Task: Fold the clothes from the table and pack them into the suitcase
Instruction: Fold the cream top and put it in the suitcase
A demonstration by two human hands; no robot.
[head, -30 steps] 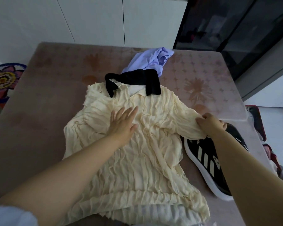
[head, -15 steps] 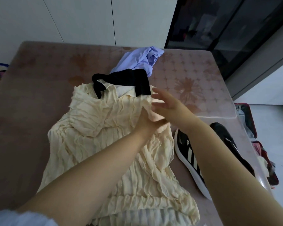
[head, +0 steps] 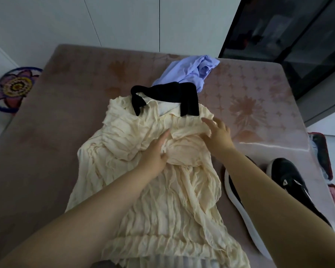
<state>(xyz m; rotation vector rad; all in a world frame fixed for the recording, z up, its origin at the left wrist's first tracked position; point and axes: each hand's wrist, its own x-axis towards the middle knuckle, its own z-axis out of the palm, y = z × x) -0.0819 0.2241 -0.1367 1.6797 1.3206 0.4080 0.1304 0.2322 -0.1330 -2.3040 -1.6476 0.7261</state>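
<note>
Swung inward since earlier, the sleeve (head: 188,130) of the cream crinkled-fabric dress (head: 172,209) is lying across its chest; right hand (head: 219,132), fingers spread, is pressing it, left hand (head: 153,157) seemingly flat alongside, hem nearest the person.

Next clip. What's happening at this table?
A person is folding a cream pleated dress spread on the table. The left hand presses flat on its chest, while the right hand, fingers spread, rests on the sleeve turned in across the chest. A crumpled lilac garment lies beyond the black collar, black sneakers lie beside the dress, and the suitcase shows at the right edge. The dress is not yet packed.
</note>
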